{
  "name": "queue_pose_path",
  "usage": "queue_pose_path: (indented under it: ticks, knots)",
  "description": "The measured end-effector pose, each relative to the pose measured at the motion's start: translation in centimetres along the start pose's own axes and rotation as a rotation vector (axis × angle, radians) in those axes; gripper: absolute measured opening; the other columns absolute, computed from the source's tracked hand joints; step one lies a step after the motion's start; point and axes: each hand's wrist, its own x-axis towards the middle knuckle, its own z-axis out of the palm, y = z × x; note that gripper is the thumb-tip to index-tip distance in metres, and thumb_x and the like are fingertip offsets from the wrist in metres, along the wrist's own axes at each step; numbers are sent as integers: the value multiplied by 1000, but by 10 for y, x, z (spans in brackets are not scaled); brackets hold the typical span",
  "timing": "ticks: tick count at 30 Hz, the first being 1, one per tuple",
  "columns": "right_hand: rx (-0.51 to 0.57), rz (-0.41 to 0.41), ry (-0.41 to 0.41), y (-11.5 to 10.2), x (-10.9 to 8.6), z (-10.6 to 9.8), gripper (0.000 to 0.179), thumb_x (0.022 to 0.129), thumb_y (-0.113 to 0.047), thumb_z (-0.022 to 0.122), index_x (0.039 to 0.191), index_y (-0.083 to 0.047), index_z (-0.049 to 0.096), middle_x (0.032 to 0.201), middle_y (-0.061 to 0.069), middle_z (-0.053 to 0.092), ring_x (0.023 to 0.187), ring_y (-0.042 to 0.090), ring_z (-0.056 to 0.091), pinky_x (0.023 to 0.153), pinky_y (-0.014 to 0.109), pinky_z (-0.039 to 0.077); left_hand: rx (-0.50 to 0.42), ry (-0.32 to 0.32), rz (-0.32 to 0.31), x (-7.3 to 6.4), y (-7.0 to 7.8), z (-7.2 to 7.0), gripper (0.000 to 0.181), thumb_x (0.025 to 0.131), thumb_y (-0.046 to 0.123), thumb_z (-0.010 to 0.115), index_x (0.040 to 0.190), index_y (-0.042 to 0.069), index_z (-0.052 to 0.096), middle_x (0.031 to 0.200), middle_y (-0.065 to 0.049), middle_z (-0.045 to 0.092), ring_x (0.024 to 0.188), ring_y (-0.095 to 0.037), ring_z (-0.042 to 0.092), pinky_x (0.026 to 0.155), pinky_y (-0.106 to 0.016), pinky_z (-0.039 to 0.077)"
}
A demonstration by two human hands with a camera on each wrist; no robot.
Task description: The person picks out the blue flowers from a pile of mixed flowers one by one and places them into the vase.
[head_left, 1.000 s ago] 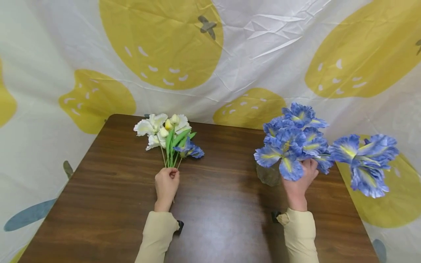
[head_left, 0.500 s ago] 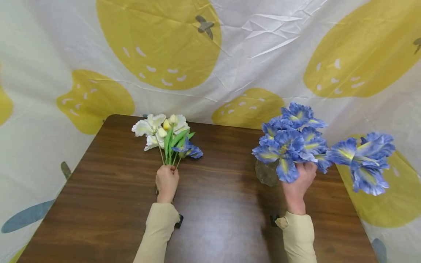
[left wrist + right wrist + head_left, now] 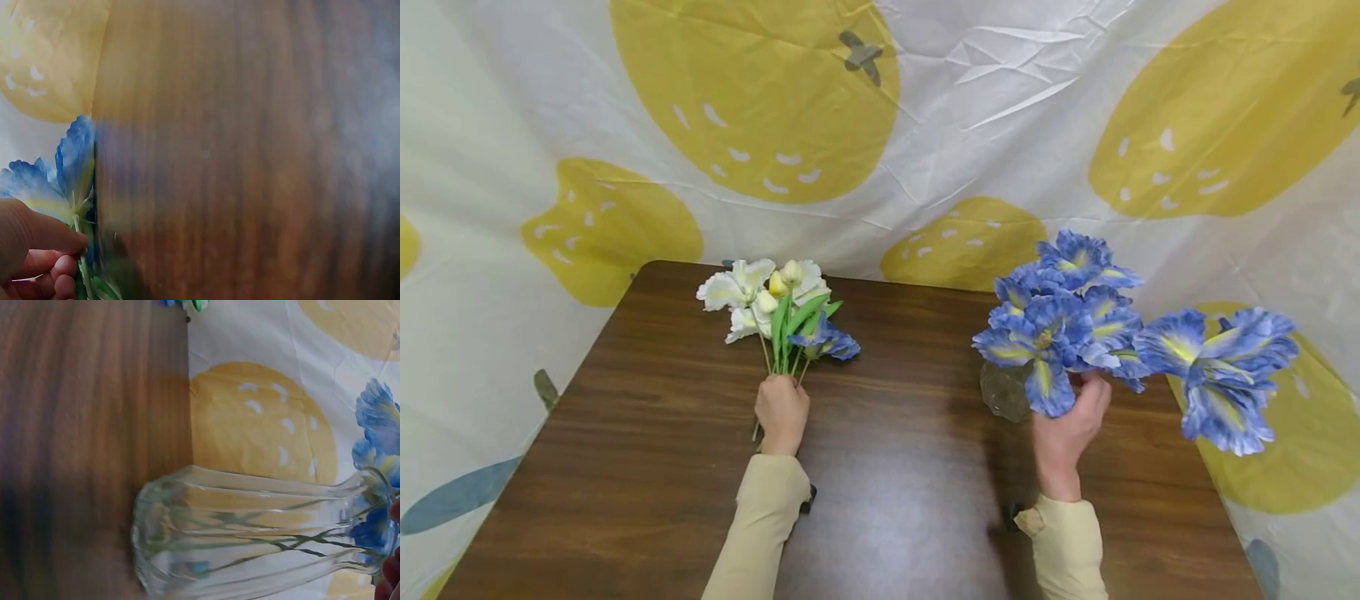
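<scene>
My left hand [image 3: 782, 414] grips a bunch of artificial flower stems low over the table. The bunch has white irises [image 3: 722, 292], pale yellow tulips [image 3: 777, 285] with green leaves, and one blue iris [image 3: 823, 337]. Close up in the left wrist view, thumb and fingers pinch the stem under a blue bloom [image 3: 76, 169]. A clear ribbed glass vase [image 3: 250, 525] stands upright, several stems inside it. Blue irises [image 3: 1052, 325] crowd its top, and one iris [image 3: 1221, 375] leans far out right. My right hand [image 3: 1071, 421] curls its fingers at the vase mouth, holding an iris; petals partly hide the fingertips.
The brown wooden table [image 3: 880, 475] reaches back to a white curtain [image 3: 970, 125] printed with large yellow fruit. The vase stands toward the right side of the table. Dark wrist cameras [image 3: 1011, 517] sit at both cuffs.
My right hand has shifted slightly left and toward me, and the leaning blue iris has swung a little left and down. My left hand keeps its hold, its wrist slightly turned.
</scene>
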Motion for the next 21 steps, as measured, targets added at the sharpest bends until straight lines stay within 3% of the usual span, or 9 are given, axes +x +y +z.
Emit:
queue_pose_path:
  ticks: [7,15,17,21]
  knots:
    - [-2,136,-46,-3,-21,0,37,70,4,70,102,11,53,96,29,51,92,41,49,82,45,38,-89,31,-27,1,-4,-2,23,72,-2,57,50,2,56,61,-21,58,56,-43,57,48,-52,45]
    - [39,114,-114,-2,-45,4,54,71,4,69,122,7,54,118,28,54,111,39,49,100,31,37,-244,88,7,2,-1,-15,11,70,-1,61,61,0,67,57,-9,62,56,-32,60,55,-46,48]
    - [33,113,-138,-3,-49,5,49,71,3,69,118,8,55,112,28,55,106,40,50,96,33,38,-277,98,22,1,1,-18,10,71,-1,62,64,-1,69,57,-10,63,55,-29,60,55,-44,48]
    - [26,120,-175,-7,-56,6,34,73,1,69,103,9,56,96,27,54,90,38,50,76,33,40,-354,119,57,-1,7,-25,8,74,-2,64,69,-4,70,60,-12,64,53,-26,60,54,-38,49]
